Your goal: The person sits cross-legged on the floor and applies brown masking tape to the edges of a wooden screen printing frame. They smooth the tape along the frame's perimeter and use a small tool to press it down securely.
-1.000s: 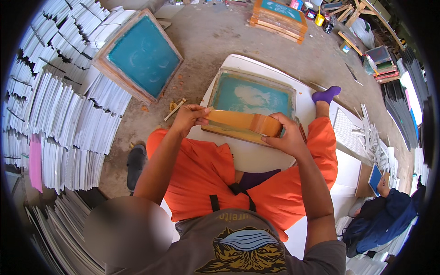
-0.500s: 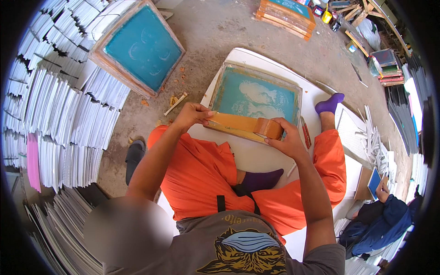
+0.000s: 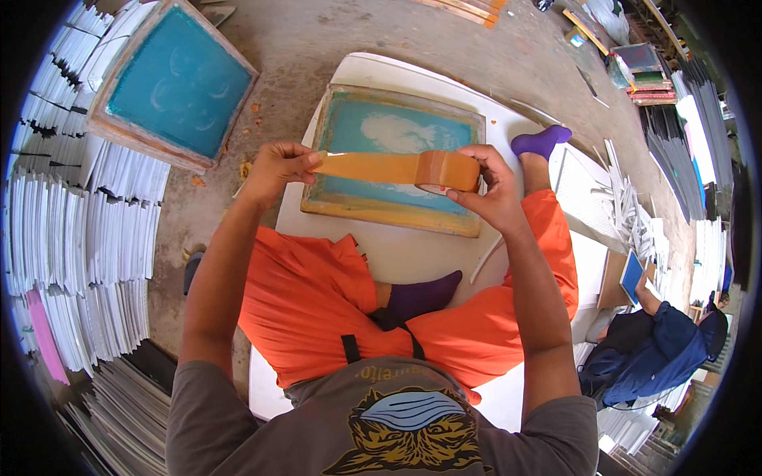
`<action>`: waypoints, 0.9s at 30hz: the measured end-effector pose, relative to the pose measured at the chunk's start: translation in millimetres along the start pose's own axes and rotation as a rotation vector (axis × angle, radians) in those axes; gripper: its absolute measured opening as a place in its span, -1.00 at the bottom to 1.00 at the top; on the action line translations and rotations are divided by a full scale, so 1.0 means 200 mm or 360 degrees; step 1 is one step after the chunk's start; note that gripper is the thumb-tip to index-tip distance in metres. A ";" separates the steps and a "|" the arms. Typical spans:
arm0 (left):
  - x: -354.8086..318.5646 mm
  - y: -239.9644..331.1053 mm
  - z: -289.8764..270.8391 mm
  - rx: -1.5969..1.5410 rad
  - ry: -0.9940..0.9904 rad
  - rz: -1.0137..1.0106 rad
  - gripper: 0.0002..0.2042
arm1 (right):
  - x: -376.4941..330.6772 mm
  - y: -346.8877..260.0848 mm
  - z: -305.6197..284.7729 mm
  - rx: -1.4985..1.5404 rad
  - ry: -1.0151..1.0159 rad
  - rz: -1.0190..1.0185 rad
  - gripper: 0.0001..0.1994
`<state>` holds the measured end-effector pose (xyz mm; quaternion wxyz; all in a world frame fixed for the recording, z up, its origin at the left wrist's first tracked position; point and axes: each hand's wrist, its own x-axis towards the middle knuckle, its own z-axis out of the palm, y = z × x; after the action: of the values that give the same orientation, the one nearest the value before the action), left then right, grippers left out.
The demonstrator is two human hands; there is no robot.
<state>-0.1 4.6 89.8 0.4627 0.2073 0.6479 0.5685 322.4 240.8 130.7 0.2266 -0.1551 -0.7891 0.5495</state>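
1. White board (image 3: 397, 254): lies on the floor under the framed screen.
2. Framed screen (image 3: 397, 159), teal mesh: flat on the board, beneath both hands.
3. Right hand (image 3: 488, 190): fingers closed around the brown tape roll (image 3: 448, 170), above the screen.
4. Left hand (image 3: 278, 166): pinches the free tape end (image 3: 329, 163), strip stretched taut over the screen.

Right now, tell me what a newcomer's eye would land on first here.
A strip of brown tape stretched in mid-picture between the left hand, which pinches its free end, and the right hand, which holds the tape roll. Just beneath lies a wooden-framed screen with teal mesh on a white board. Bright orange trousers fill the foreground; a second teal screen lies upper left.
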 end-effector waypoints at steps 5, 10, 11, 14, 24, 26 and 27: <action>0.03 -0.02 0.00 0.0048 -0.0093 -0.0014 -0.73 | -0.03 0.01 -0.02 -0.0030 0.0012 -0.0060 -0.36; 0.06 -0.13 -0.03 0.0029 -0.0115 -0.0107 -0.74 | -0.06 0.05 -0.02 -0.0282 -0.0160 -0.0064 -0.36; 0.06 -0.15 -0.04 0.0028 -0.0120 -0.0116 -0.75 | -0.08 0.06 -0.03 -0.0368 -0.0181 -0.0032 -0.36; 0.05 -0.16 -0.10 -0.0003 -0.0079 -0.0191 -0.79 | -0.14 0.11 -0.08 -0.0697 -0.0301 0.0017 -0.36; 0.03 -0.40 -0.31 0.0111 -0.0050 -0.0307 -0.76 | -0.38 0.30 -0.16 -0.1286 -0.0314 0.0205 -0.37; 0.02 -0.44 -0.42 0.0041 0.0114 -0.0276 -0.75 | -0.46 0.35 -0.27 -0.1254 -0.0235 0.0316 -0.37; 0.01 -0.44 -0.48 0.0045 0.0168 -0.0263 -0.74 | -0.53 0.37 -0.35 -0.1226 -0.0168 0.0467 -0.37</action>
<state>-57.9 -69.6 0.9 0.4704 0.1295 0.6941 0.5293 447.9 269.5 62.8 0.0305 -0.3110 -0.9171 0.2476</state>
